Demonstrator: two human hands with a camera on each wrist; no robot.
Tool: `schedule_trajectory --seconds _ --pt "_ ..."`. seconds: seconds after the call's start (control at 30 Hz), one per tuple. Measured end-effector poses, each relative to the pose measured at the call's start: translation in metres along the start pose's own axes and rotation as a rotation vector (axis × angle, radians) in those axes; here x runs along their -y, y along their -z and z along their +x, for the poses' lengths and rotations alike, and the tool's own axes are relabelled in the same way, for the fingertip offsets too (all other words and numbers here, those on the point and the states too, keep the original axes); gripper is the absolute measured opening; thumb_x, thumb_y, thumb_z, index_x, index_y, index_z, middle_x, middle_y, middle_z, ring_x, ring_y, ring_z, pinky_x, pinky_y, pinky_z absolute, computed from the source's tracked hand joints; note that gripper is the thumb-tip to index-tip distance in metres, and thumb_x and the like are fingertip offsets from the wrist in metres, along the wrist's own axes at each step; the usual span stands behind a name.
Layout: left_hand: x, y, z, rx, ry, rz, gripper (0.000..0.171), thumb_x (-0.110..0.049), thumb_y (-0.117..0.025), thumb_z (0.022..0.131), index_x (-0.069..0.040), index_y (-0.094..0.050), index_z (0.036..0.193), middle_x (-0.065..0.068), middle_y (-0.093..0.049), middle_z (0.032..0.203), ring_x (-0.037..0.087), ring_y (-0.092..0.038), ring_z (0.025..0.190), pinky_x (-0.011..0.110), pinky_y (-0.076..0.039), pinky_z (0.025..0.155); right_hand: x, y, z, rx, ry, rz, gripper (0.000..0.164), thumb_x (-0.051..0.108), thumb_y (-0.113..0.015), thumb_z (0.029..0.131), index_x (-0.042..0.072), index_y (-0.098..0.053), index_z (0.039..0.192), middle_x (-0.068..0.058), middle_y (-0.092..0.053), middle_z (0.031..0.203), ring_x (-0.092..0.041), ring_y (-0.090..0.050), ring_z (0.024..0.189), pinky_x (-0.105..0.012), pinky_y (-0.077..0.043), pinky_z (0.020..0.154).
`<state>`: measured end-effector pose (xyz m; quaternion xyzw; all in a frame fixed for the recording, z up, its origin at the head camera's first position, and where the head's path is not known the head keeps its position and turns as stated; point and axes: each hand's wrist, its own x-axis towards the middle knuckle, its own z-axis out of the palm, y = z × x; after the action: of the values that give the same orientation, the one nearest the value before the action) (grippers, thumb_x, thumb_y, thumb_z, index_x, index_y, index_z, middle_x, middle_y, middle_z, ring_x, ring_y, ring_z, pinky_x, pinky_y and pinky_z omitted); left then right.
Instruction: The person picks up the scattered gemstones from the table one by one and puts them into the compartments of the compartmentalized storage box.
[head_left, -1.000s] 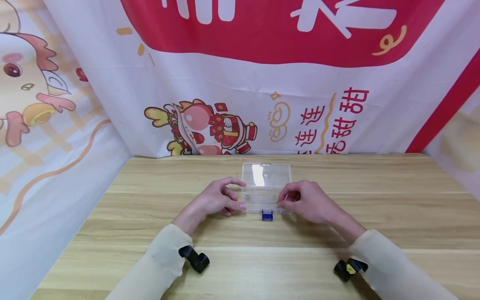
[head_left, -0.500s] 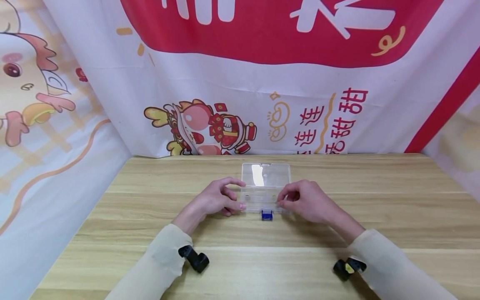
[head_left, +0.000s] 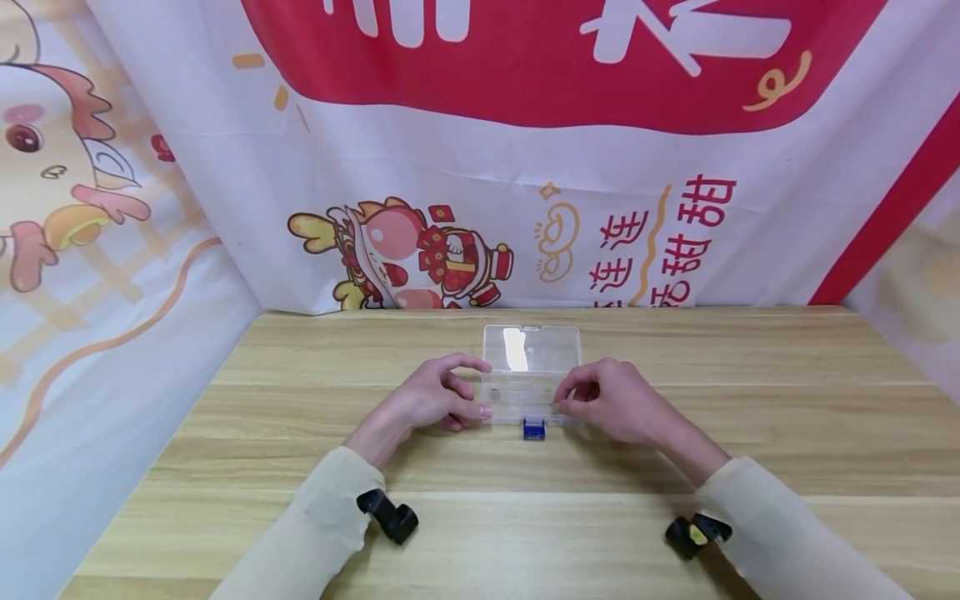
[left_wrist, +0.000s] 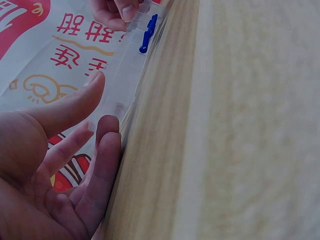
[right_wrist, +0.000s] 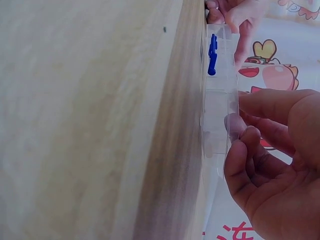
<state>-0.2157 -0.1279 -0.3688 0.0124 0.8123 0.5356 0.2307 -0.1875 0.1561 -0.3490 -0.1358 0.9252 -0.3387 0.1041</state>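
A clear plastic compartment box point(head_left: 517, 392) lies on the table with its transparent lid point(head_left: 551, 350) raised at the back. A blue latch point(head_left: 534, 430) hangs at its front edge. My left hand point(head_left: 442, 396) holds the box's left end, thumb at the front corner and index finger near the back. At the right end is my right hand point(head_left: 611, 402), fingers curled and fingertips close together over the compartments. Through the clear wall in the right wrist view, a fingertip point(right_wrist: 232, 124) shows. Whether those fingers pinch anything small cannot be made out.
The wooden table point(head_left: 480, 533) reaches forward to a printed white and red cloth point(head_left: 450, 150) hanging behind the box. Another printed cloth point(head_left: 120, 375) borders the left side. Black wrist cameras point(head_left: 388, 517) sit on both sleeves.
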Motion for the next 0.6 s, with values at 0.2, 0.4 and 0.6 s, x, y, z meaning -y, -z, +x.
schedule_trajectory --seconds 0.2,0.4,0.6 --pt "-0.0011 -0.0007 0.0001 0.001 0.000 0.001 0.055 -0.015 -0.090 0.085 -0.030 -0.068 0.133 0.007 -0.061 0.104 0.021 -0.071 0.079 0.029 -0.062 0.066 0.0002 0.0012 -0.0008 0.003 -0.003 0.001 0.004 0.018 -0.080 0.096 0.021 -0.081 0.098 -0.001 -0.067 0.088 -0.018 -0.056 0.081 -0.026 -0.047 0.065" --pt "-0.0020 -0.0015 0.0007 0.000 -0.003 0.003 0.055 -0.014 -0.090 0.086 -0.030 -0.068 0.134 0.008 -0.061 0.105 0.021 -0.071 0.079 0.030 -0.062 0.067 -0.0005 0.0017 -0.0009 0.001 -0.007 -0.005 0.004 0.017 -0.080 0.095 0.021 -0.081 0.097 -0.001 -0.067 0.087 -0.018 -0.056 0.080 -0.026 -0.047 0.065" --pt "-0.0017 -0.0013 -0.0001 -0.009 -0.005 0.017 0.054 -0.016 -0.090 0.086 -0.030 -0.068 0.134 0.008 -0.062 0.106 0.021 -0.070 0.079 0.030 -0.062 0.068 -0.0003 0.0008 -0.0007 0.002 0.000 -0.005 0.004 0.017 -0.081 0.095 0.020 -0.082 0.097 0.000 -0.068 0.087 -0.017 -0.057 0.080 -0.026 -0.048 0.065"
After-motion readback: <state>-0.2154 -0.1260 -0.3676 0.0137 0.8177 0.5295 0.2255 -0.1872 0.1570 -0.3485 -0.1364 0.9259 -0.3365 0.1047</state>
